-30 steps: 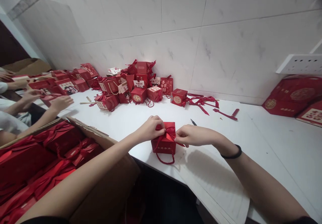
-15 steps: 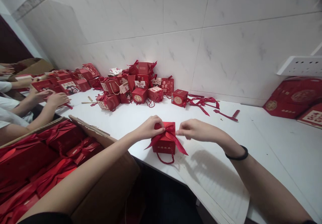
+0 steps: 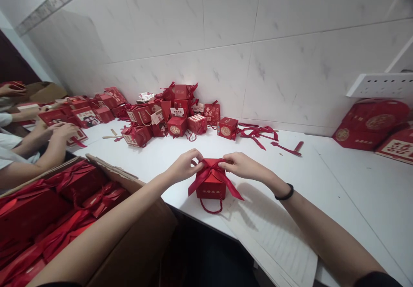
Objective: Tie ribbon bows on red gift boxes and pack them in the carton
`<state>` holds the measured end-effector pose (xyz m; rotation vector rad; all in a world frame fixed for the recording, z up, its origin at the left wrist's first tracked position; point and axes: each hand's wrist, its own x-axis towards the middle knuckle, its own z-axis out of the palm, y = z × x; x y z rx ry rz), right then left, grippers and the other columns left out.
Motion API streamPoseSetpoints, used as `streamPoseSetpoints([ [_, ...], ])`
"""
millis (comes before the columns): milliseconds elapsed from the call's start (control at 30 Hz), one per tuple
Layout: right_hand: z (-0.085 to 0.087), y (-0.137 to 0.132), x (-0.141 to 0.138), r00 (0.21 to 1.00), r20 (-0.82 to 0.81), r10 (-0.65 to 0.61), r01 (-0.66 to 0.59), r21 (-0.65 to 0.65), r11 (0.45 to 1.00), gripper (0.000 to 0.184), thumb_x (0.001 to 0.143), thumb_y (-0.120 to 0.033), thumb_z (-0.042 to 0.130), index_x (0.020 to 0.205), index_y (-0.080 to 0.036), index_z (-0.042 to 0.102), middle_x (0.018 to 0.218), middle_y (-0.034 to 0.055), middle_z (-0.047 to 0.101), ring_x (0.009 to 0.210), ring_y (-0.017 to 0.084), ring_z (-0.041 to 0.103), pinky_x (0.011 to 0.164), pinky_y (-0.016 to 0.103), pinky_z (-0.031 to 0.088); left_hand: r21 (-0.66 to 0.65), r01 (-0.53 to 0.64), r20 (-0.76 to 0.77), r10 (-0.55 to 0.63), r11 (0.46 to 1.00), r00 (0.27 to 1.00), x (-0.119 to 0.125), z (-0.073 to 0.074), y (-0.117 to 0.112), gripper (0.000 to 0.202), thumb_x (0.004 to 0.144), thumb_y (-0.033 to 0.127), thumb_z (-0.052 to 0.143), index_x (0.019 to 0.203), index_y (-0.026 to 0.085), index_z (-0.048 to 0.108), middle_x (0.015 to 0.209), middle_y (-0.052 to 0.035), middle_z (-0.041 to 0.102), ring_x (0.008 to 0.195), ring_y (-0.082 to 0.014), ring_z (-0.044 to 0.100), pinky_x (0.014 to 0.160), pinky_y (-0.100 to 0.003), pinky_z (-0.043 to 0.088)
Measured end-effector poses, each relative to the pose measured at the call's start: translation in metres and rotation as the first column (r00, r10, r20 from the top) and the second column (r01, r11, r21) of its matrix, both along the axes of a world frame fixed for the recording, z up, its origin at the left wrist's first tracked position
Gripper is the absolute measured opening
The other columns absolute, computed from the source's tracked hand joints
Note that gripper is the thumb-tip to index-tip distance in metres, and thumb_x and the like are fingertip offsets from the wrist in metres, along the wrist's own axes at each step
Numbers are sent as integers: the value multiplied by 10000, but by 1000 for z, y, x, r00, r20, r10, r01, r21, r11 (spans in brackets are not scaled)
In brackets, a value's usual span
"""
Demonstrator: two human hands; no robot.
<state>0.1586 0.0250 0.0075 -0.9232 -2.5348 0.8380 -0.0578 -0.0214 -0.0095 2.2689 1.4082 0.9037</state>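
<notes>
A small red gift box (image 3: 211,190) stands upright near the table's front edge, its twisted cord handle hanging in front. Tied over its top is a dark red ribbon (image 3: 200,180) in a bow, with two tails draping down the front. My left hand (image 3: 187,165) pinches the bow's left loop between thumb and fingers. On the opposite side, my right hand (image 3: 240,165) pinches the right loop. Both hands sit just above the box's top corners.
An open carton (image 3: 122,177) of ribboned red boxes stands at left. Red gift boxes (image 3: 177,126) pile against the wall, with loose ribbons (image 3: 258,133) beside them. Paper sheets (image 3: 274,235) lie front right, red bags (image 3: 364,125) far right. Other people's hands (image 3: 63,132) work at left.
My right hand has moved left onto the bow and closed on its right loop. My left hand has shifted slightly outward along the left loop. The view has turned a little.
</notes>
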Motion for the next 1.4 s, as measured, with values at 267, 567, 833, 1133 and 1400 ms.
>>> streamPoseSetpoints([
  [267,6,2,6,996,-22,88,-91,-207,974,320,837,-399,442,643,-156,514,578,-40,462,521,94,384,489,229,283,-60,6,89,-1,998,996,2,5,-5,132,767,269,476,750,157,543,807,-21,571,756,-121,545,706,-270,489],
  [567,5,6,4,996,-53,77,-88,-244,966,298,828,-323,426,644,-138,570,662,19,573,595,124,483,543,232,347,-264,-82,84,108,961,991,5,6,-3,122,668,227,413,565,164,429,570,29,445,579,-107,424,561,-230,384],
  [833,5,4,2,993,-64,99,-114,-327,938,280,819,-290,406,619,-139,531,626,0,531,570,111,443,545,235,323,-223,-78,18,84,972,996,7,5,-2,328,810,420,371,594,173,387,585,31,415,573,-105,390,545,-225,339],
  [1133,5,2,1,998,28,51,-37,-384,923,242,737,-243,428,521,-147,482,550,-10,488,536,106,410,517,229,309,-135,-257,-311,205,957,928,8,0,1,369,843,385,325,551,178,414,526,8,490,483,-111,396,485,-239,277],
  [1400,-1,9,4,984,90,152,-104,-398,912,275,747,-266,427,498,-150,457,523,-15,461,506,98,390,508,236,301,-86,-308,-419,246,947,874,17,5,-2,326,841,298,350,561,176,464,529,-17,514,474,-138,454,493,-255,305],
])
